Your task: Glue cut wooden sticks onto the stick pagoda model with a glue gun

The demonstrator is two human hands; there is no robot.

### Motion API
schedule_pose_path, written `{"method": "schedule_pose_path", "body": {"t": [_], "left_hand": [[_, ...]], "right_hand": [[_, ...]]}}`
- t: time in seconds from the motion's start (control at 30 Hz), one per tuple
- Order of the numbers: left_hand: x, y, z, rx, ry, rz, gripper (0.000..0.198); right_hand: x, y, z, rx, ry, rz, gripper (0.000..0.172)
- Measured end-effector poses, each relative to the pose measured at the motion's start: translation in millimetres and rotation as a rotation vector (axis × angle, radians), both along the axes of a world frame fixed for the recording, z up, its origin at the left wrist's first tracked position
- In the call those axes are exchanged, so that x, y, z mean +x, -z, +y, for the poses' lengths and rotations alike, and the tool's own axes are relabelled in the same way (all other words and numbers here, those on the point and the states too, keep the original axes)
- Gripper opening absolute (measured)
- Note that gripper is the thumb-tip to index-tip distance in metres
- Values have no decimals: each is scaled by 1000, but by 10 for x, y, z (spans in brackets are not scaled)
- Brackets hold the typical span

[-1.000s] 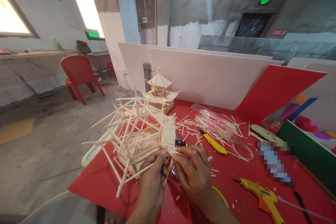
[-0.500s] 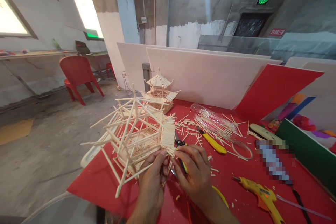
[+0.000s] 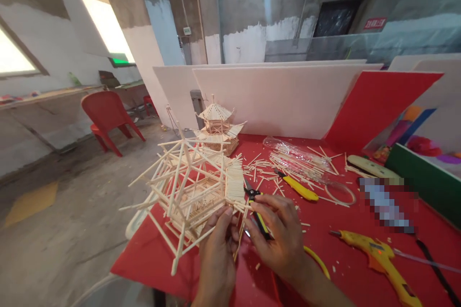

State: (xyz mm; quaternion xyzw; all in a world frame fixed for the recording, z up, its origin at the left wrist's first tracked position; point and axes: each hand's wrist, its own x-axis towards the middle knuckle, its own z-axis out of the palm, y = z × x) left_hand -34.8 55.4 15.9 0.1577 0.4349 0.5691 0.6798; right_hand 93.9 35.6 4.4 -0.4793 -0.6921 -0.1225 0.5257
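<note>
A large unfinished pavilion frame of thin wooden sticks [image 3: 187, 187] stands tilted on the red table [image 3: 345, 259], near its left edge. My left hand [image 3: 216, 244] grips the frame's lower right side, fingers closed on its sticks. My right hand [image 3: 279, 237] is closed round yellow-and-black cutters [image 3: 257, 211], whose jaws point up at the frame's row of sticks. A loose stick [image 3: 239, 232] hangs between the two hands.
A small finished stick pavilion [image 3: 218, 127] stands behind the frame. Loose sticks and a clear bag of sticks [image 3: 295, 160], a yellow knife [image 3: 298, 187], a tape ring [image 3: 340, 192] and a yellow glue gun [image 3: 382, 259] lie to the right. White and red boards stand behind; a red chair [image 3: 108, 117] is at left.
The camera has shifted, so everything sits a little further right. My right hand has lowered slightly and the cutters' handles now show in its fingers. The frame stays in my left hand.
</note>
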Motion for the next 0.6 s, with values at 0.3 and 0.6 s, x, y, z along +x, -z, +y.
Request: {"method": "schedule_pose_path", "body": {"t": [0.3, 0.6], "left_hand": [[-60, 16, -47, 52, 62, 106, 31], [-90, 15, -78, 81, 25, 191, 30]], "right_hand": [[39, -106, -206, -15, -59, 148, 34], [-39, 3, -274, -194, -179, 94, 13]]}}
